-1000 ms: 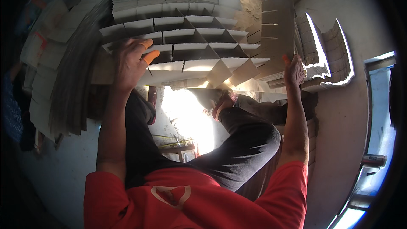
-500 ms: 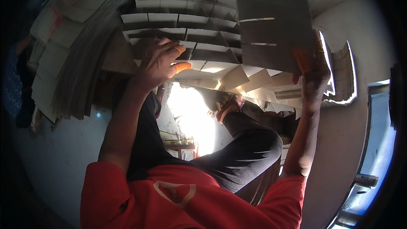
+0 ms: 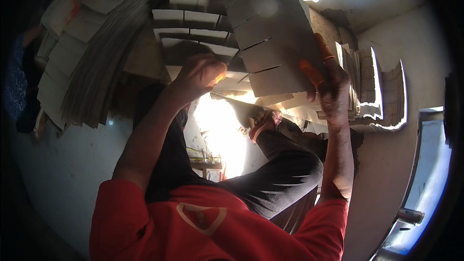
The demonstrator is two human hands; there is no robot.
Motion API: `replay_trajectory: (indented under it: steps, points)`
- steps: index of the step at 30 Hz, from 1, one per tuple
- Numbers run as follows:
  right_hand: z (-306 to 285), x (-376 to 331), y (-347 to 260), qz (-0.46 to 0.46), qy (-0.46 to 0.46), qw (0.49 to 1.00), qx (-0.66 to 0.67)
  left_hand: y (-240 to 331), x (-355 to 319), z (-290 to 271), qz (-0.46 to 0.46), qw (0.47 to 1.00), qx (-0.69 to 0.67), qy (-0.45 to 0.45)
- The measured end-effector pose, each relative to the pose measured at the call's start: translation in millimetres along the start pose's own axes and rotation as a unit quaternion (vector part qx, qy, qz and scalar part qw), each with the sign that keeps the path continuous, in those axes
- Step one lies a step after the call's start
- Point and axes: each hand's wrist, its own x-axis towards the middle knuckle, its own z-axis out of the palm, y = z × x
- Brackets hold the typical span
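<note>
**Slotted cardboard sheet raised in the right hand**

While the person sits with one knee drawn up, the red shirt (image 3: 212, 222) and the dark trouser leg (image 3: 280, 174) fill the near ground, and bright glare between the legs washes out the floor there. A foot in a reddish sandal (image 3: 263, 123) rests just beyond the knee, close under the work.

The left hand (image 3: 200, 75) is curled loosely, fingers bent over the lower edge of the flat divider stack (image 3: 193, 34); whether it pinches a piece cannot be told. The right hand (image 3: 331, 84) is clamped on the lower right corner of a grey slotted cardboard sheet (image 3: 270, 38), thumb on the face, fingers behind. The sheet stands tilted, above and between both hands, its slit edge turned toward the left hand, with a narrow gap between that hand and the sheet.

Room is tight: a fanned pile of cardboard strips (image 3: 101, 63) crowds the left, and more slotted pieces (image 3: 377, 92) stand upright just right of the right hand. A pale wall (image 3: 401, 38) closes the far side.
</note>
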Motion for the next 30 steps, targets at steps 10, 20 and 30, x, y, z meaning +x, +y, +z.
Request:
replay_trajectory:
  steps: [10,20,30]
  points:
    - [17,8,13,0.008,-0.073,0.997,-0.004,-4,-5,-3,-0.034,0.997,-0.006,-0.075]
    - [41,21,31,-0.032,-0.179,0.982,-0.051,-8,1,0,-0.048,0.995,-0.061,-0.068]
    - [53,33,2,-0.039,-0.269,0.959,-0.075,-15,-1,7,-0.052,0.995,-0.061,-0.057]
